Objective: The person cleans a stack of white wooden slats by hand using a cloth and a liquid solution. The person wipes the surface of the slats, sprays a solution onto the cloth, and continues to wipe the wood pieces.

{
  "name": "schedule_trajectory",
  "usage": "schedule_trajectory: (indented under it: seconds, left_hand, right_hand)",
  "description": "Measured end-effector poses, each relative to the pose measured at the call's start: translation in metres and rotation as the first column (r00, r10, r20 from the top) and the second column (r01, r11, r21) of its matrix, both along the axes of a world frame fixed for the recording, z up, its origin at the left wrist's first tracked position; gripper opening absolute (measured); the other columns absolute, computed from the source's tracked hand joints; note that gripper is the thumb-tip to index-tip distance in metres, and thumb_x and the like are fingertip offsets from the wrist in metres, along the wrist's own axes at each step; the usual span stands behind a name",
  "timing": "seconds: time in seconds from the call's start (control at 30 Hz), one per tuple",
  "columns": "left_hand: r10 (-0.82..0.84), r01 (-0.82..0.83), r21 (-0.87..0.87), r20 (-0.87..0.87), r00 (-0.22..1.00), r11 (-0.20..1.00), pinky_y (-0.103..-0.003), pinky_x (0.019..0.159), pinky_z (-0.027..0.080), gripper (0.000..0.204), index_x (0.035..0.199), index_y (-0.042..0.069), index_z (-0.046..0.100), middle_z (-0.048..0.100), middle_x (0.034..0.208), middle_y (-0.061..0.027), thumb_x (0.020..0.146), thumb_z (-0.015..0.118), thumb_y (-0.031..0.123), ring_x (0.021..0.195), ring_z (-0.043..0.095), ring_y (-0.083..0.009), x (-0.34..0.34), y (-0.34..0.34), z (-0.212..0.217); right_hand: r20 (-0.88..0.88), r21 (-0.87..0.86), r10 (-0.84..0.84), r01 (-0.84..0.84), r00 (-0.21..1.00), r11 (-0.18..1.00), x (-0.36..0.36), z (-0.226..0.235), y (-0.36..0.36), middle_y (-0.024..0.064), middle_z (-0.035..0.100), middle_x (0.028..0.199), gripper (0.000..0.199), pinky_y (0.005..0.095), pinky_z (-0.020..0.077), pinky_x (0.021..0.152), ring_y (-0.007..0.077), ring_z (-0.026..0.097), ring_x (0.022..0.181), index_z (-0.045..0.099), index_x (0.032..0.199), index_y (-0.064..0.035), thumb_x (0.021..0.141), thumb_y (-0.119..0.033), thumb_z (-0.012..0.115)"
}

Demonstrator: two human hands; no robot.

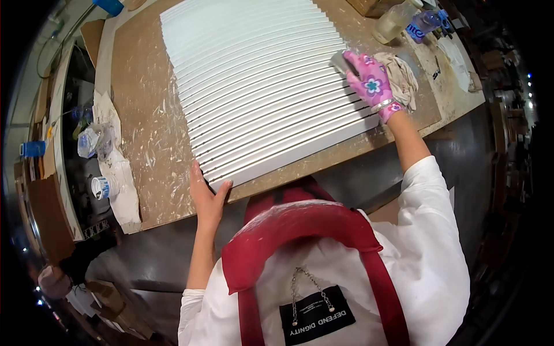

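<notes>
A white slatted panel (pixel 259 86) lies flat on a brown chipboard worktop (pixel 144 115). My left hand (pixel 206 196), bare, rests flat on the near left corner of the panel with its fingers apart. My right hand (pixel 372 83) wears a pink flowered glove and presses a small grey pad (pixel 340 60) against the panel's right edge. A crumpled beige rag (pixel 404 78) lies just right of that hand. My red apron and white sleeves fill the lower part of the view.
A cloudy plastic bottle (pixel 395 20) and a blue-labelled bottle (pixel 427 23) stand at the far right of the worktop. At the left, a white cloth (pixel 118 167), plastic bottles (pixel 92 141) and a small blue-and-white can (pixel 101 187) lie beside the board.
</notes>
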State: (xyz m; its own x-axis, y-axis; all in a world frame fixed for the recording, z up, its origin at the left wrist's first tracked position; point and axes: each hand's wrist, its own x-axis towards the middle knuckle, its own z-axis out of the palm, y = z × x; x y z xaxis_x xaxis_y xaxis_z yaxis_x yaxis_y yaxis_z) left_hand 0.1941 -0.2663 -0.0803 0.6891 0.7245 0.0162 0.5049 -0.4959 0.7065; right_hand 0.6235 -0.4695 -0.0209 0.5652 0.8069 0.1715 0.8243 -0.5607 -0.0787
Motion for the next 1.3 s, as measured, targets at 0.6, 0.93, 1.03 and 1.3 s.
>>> schedule_trajectory:
  seconds: [0.6, 0.93, 1.03, 1.3]
  left_hand:
    - [-0.014, 0.014, 0.007, -0.033, 0.999, 1.000, -0.047, 0.111, 0.023, 0.093, 0.146, -0.003, 0.025, 0.035, 0.143, -0.0284, 0.075, 0.076, 0.030, 0.133, 0.032, -0.0426, 0.005, -0.002, 0.000]
    - [-0.021, 0.027, 0.115, -0.058, 0.998, 0.993, -0.047, 0.109, 0.026, 0.087, 0.143, -0.005, 0.029, 0.037, 0.143, -0.0255, 0.075, 0.077, 0.022, 0.134, 0.033, -0.0409, 0.000, -0.002, -0.004]
    - [-0.056, 0.061, 0.146, -0.036, 0.998, 0.987, -0.048, 0.108, 0.027, 0.087, 0.142, -0.005, 0.030, 0.038, 0.141, -0.0263, 0.075, 0.078, 0.023, 0.133, 0.034, -0.0416, 0.005, -0.001, -0.005]
    - [-0.024, 0.034, 0.110, -0.095, 0.995, 0.993, -0.045, 0.110, 0.027, 0.089, 0.143, -0.005, 0.028, 0.038, 0.142, -0.0276, 0.074, 0.077, 0.024, 0.132, 0.035, -0.0414, 0.002, 0.002, -0.007]
  right_hand:
    - [0.262, 0.160, -0.021, -0.022, 0.965, 0.987, -0.054, -0.006, -0.003, 0.0073, 0.060, 0.071, 0.013, 0.0399, 0.0484, 0.054, 0.0210, 0.060, 0.058, 0.058, 0.093, -0.0103, 0.084, -0.019, 0.059]
    - [0.197, -0.137, 0.127, -0.101, 0.972, 0.985, -0.110, 0.010, 0.037, 0.0008, 0.058, 0.061, 0.020, 0.0362, 0.0482, 0.055, 0.0184, 0.058, 0.058, 0.061, 0.102, -0.0204, 0.082, -0.020, 0.060]
    - [0.016, 0.285, -0.150, 0.139, 0.989, 0.948, -0.027, 0.003, -0.045, 0.0135, 0.065, 0.082, 0.025, 0.0402, 0.0508, 0.060, 0.0281, 0.064, 0.069, 0.062, 0.106, -0.0093, 0.083, -0.018, 0.058]
    - [-0.281, 0.187, 0.495, -0.459, 0.822, 0.869, -0.219, 0.014, 0.079, -0.0027, 0.055, 0.073, 0.026, 0.0373, 0.0445, 0.089, 0.0156, 0.057, 0.066, 0.062, 0.106, -0.0220, 0.082, -0.013, 0.059]
